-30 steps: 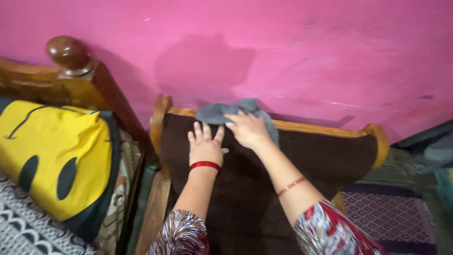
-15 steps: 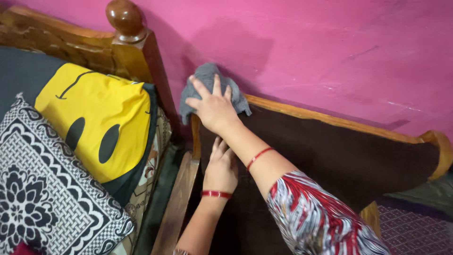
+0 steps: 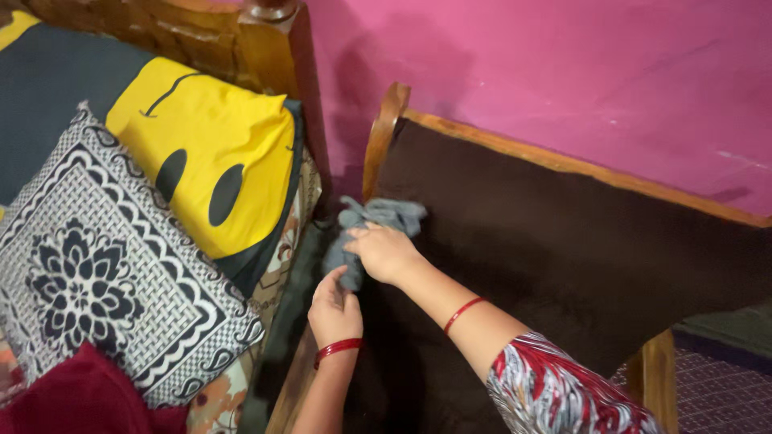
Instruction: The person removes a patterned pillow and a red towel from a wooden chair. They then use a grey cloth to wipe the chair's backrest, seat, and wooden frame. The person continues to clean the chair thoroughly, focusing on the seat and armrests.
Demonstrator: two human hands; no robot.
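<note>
A crumpled grey cloth (image 3: 378, 219) lies against the left wooden rail (image 3: 379, 138) of a dark brown padded seat (image 3: 563, 241). My right hand (image 3: 384, 252) grips the cloth from above, pressing it on the seat's left edge. My left hand (image 3: 334, 305), with a red bangle at the wrist, pinches the cloth's hanging lower end. Both forearms come in from the bottom of the view; the right sleeve is red and white patterned.
A yellow and black cushion (image 3: 205, 165) and a black and white patterned cushion (image 3: 104, 265) lie on a bed at the left. A carved wooden bedpost (image 3: 269, 32) stands behind them. A pink wall (image 3: 563, 72) backs everything. A dark red fabric (image 3: 76, 398) sits at the bottom left.
My right hand has drawn the grey cloth down from the seat's top corner along the left edge. My left hand has left the brown padding and taken the cloth's lower end.
</note>
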